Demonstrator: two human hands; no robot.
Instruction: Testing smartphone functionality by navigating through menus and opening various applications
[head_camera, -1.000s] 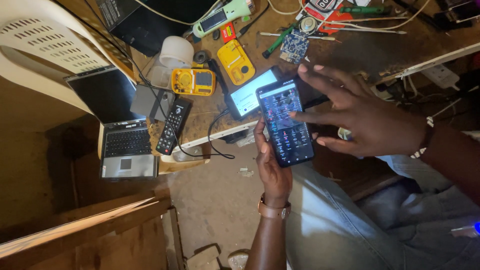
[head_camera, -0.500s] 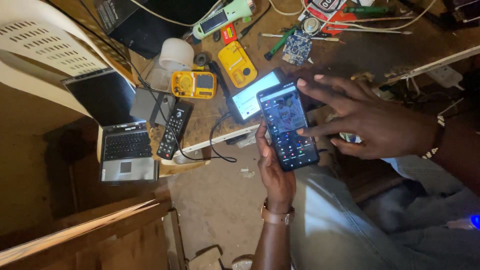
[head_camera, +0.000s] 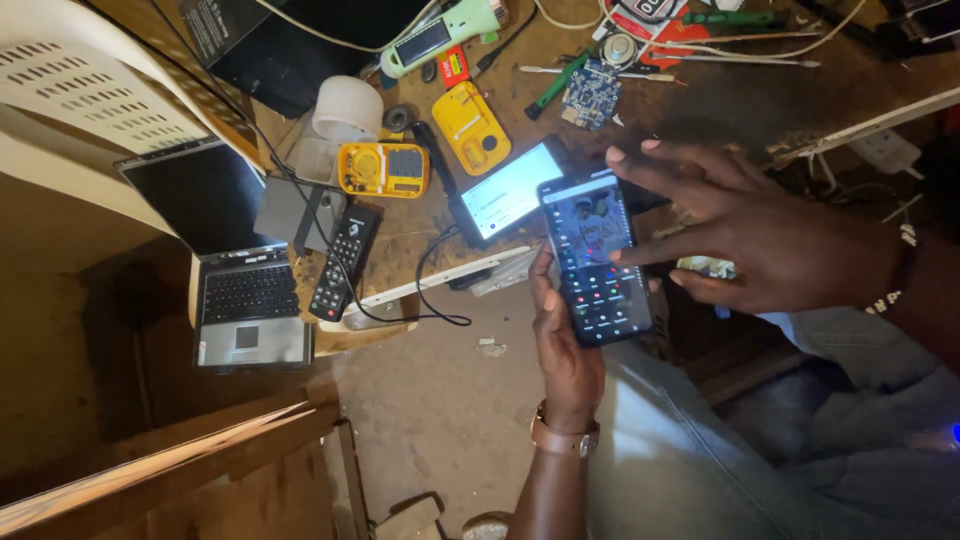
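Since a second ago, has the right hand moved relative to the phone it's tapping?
Yes. The right hand has slid up the smartphone held by the left hand: its fingertip now touches mid-screen, where earlier it touched lower down.

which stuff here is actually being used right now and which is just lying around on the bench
In use:
- dark slim smartphone with a lit screen
- left hand, holding it from below
- right hand, a finger tapping its screen

Lying about:
- second lit phone on a cable
- yellow multimeter
- black remote control
- small open laptop
- white tape roll
- blue circuit board
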